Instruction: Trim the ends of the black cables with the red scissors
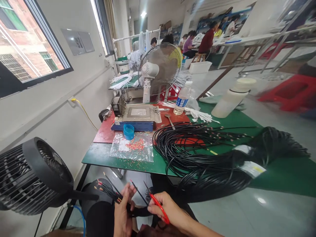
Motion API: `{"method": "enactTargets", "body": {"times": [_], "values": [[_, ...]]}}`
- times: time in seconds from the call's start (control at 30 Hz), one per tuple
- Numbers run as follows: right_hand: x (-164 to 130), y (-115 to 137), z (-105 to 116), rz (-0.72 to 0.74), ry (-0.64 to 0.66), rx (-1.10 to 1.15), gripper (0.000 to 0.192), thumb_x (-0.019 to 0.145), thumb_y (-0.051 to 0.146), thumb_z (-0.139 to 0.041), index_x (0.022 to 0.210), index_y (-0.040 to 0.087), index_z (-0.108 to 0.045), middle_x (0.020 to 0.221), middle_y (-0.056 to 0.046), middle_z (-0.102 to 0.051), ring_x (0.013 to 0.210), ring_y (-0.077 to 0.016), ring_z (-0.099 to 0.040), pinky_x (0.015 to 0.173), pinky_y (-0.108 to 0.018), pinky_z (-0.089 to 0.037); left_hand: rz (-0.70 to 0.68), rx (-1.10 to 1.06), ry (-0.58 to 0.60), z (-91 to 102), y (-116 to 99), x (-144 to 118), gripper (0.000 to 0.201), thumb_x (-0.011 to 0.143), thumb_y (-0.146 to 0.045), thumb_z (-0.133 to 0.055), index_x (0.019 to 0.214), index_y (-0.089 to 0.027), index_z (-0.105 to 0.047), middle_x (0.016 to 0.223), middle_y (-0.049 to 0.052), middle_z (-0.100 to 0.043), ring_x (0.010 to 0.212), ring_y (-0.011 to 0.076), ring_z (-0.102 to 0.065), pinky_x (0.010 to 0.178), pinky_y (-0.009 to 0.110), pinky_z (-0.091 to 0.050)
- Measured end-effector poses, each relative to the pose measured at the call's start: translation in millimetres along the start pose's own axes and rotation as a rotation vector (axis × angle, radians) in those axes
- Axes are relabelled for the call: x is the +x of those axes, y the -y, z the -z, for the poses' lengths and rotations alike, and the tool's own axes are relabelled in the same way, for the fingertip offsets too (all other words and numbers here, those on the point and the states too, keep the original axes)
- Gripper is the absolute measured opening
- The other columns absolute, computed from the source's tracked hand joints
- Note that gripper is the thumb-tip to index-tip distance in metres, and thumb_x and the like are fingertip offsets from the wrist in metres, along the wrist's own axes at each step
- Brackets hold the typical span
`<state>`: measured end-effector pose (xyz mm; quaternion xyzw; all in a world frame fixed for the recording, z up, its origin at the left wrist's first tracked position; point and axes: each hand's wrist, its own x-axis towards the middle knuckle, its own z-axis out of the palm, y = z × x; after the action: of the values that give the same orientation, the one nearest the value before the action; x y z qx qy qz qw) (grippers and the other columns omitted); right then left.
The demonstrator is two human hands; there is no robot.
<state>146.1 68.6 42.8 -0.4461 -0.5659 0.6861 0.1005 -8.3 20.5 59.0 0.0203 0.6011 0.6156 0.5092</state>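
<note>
Left hand [122,214] clamped on black wire bundle [111,192] below near bench [118,158] edge; right hand [168,210] gripping red snips [159,206], seemingly. Best trim one wire tip squarely, bundle steady.

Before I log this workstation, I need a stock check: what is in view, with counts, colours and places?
Cable bundle: one, black, on green table.
Plastic bag: one, clear, red bits on it, table front.
Cup: one, blue, by grey machine.
Bottle: one, clear, behind machine.
Fans: black near left; white far.
Left hand: holds black wires.
Right hand: holds red cutters.
</note>
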Motion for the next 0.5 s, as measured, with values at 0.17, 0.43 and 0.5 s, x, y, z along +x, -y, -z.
{"method": "enactTargets", "body": {"times": [0.17,0.43,0.5], "values": [[2,-1,-9,0.079,-0.047,-0.120,0.019,0.063,0.031,-0.060,0.057,0.014,-0.053,0.043,0.005,-0.040,0.041,-0.0065,-0.036,0.040,-0.017,-0.026,-0.004,0.031,-0.012,-6.6,1,-5,0.046,0.060,-0.033,-0.067,0.099,-0.012,-0.055,0.083,0.010,-0.063,0.083,0.0182,-0.062,0.039,0.016,-0.026],[-6,19,-1,0.198,-0.044,-0.442,0.024,0.068,0.039,-0.060,0.066,0.015,-0.060,0.059,0.002,-0.049,0.056,-0.0098,-0.041,0.052,-0.019,-0.028,-0.004,-0.019,-0.006,-9.7,-1,-13,0.040,0.062,-0.035,-0.065,0.097,-0.018,-0.055,0.062,-0.006,-0.050,0.047,-0.0002,-0.043,0.041,0.014,-0.028],[-10,30,6,0.266,-0.044,-0.522,0.025,0.069,0.042,-0.059,0.074,0.016,-0.060,0.069,0.001,-0.053,0.063,-0.0115,-0.044,0.056,-0.019,-0.031,0.010,-0.013,-0.011,-9.5,-1,-13,0.040,0.062,-0.035,-0.065,0.098,-0.020,-0.055,0.069,-0.006,-0.049,0.047,-0.0018,-0.042,0.044,0.014,-0.030]]}}
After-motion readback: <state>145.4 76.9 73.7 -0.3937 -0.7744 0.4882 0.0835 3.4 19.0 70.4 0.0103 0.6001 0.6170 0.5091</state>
